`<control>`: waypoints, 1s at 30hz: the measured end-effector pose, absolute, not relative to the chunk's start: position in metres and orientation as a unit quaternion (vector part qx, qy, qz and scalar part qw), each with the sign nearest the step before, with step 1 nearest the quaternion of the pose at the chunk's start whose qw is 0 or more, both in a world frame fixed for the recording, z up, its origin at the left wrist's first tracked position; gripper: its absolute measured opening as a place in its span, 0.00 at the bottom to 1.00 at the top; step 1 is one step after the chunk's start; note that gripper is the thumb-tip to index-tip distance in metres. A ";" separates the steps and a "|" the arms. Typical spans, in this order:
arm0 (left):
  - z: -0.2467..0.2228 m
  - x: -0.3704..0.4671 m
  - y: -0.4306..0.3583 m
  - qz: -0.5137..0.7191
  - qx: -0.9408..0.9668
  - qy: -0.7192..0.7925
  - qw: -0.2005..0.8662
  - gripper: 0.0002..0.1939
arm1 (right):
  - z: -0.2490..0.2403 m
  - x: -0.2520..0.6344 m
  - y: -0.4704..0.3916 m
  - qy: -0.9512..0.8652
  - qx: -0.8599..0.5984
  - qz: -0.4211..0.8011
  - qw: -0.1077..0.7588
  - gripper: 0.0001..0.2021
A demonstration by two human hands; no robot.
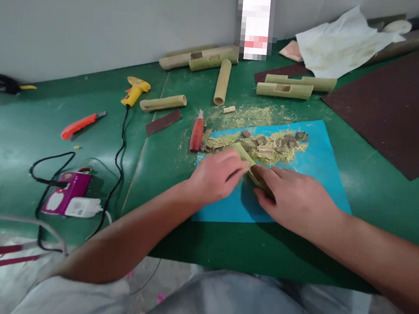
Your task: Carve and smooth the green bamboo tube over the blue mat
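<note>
Over a blue sheet (220,208), both my hands are on a short green bamboo tube (243,154) that slants down to the right, with an opening cut in its side. My left hand (218,173) is closed at the middle of the tube, its fingers pinched beside the opening; anything small between them is hidden. My right hand (295,195) wraps round the lower right part. Behind the tube, yellow-green shavings and brown scraps (266,149) lie heaped on the sheet. A red-handled tool (197,133) rests left of the heap.
Several cut bamboo tubes (285,90) lie toward the back of the green table (172,168). On the left are a yellow glue gun (137,91), an orange cutter (81,125) and a purple power strip (69,192) with cords. Dark brown sheet (390,111) and white cloth (344,42) lie right.
</note>
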State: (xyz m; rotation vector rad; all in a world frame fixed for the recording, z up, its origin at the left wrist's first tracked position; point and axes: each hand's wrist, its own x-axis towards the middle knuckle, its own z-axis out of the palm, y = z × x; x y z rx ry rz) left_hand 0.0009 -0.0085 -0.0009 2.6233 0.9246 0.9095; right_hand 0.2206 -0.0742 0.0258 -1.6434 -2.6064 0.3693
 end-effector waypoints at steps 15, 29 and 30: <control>-0.003 0.003 -0.014 0.304 0.889 0.320 0.125 0.09 | 0.028 0.220 -0.074 -0.838 -0.530 0.126 0.015 0.17; -0.001 0.004 -0.014 0.301 0.896 0.308 0.110 0.09 | 0.028 0.220 -0.074 -0.839 -0.528 0.130 0.015 0.16; -0.001 0.004 -0.014 0.300 0.895 0.310 0.113 0.09 | 0.028 0.220 -0.074 -0.839 -0.528 0.128 0.017 0.16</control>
